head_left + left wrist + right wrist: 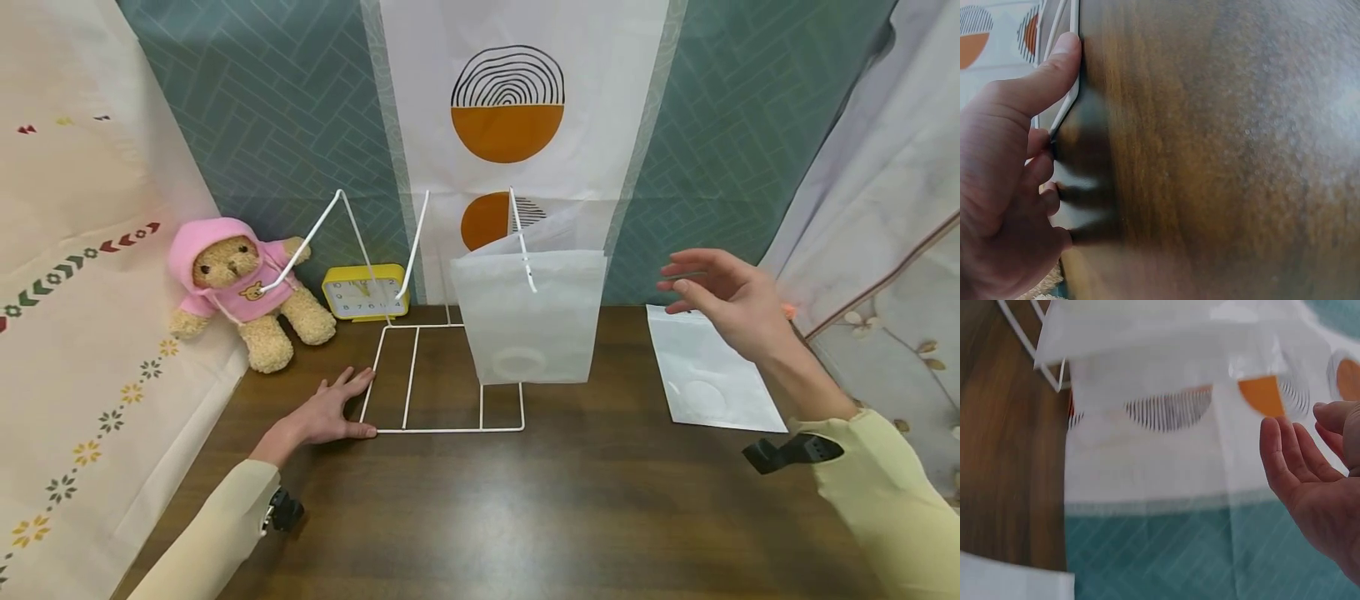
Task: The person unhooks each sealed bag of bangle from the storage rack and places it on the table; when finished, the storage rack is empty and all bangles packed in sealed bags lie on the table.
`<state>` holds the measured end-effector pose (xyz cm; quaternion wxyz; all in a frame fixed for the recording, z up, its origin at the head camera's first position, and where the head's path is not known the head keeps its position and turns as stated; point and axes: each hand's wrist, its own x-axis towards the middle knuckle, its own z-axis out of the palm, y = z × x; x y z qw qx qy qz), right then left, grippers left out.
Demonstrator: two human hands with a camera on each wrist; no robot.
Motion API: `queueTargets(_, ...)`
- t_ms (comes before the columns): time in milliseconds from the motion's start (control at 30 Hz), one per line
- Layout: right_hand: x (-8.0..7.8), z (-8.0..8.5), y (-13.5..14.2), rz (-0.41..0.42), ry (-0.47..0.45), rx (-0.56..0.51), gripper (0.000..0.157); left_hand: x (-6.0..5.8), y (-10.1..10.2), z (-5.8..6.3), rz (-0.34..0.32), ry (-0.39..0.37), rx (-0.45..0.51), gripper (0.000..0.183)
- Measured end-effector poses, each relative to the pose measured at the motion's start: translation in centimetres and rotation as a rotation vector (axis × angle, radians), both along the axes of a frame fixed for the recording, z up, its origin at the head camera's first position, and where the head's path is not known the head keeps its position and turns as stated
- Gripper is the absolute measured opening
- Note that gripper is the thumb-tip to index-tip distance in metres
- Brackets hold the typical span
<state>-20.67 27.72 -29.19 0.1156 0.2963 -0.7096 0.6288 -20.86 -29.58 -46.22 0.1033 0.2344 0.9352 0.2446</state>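
Observation:
A white wire rack (411, 379) with several raised arms stands on the brown table. My left hand (330, 410) rests at its front left base corner, fingers spread and thumb lying along the wire (1075, 25). Translucent white bags (536, 317) hang from the rack's rightmost arm, a round disc showing near the bottom of the front one. To the right, my right hand (731, 300) is raised in the air with loosely bent fingers and holds nothing. Below it in the head view, another white bag (708, 375) with a round disc lies flat on the table.
A teddy bear (251, 287) in a pink hoodie sits at the back left. Beside it stands a yellow alarm clock (365, 292), behind the rack. Patterned cloths (292, 108) hang along the back and both sides of the table (465, 508).

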Motion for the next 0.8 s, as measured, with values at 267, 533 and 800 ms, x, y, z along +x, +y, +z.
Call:
queueTargets(267, 0.9, 0.9, -3.1, 0.066, 0.003, 0.007, 0.042, 0.3, -0.1, -0.2, 0.006, -0.008, 0.001, 0.102)
queueTargets(533, 0.9, 1.1, -5.0, 0.071, 0.009, -0.001, 0.043, 0.1, -0.1, -0.3, 0.002, -0.017, -0.018, 0.103)
queueTargets(800, 0.8, 1.3, -6.0, 0.045, -0.001, 0.025, 0.042, -0.1, -0.1, -0.1, 0.007, -0.016, -0.025, 0.104)
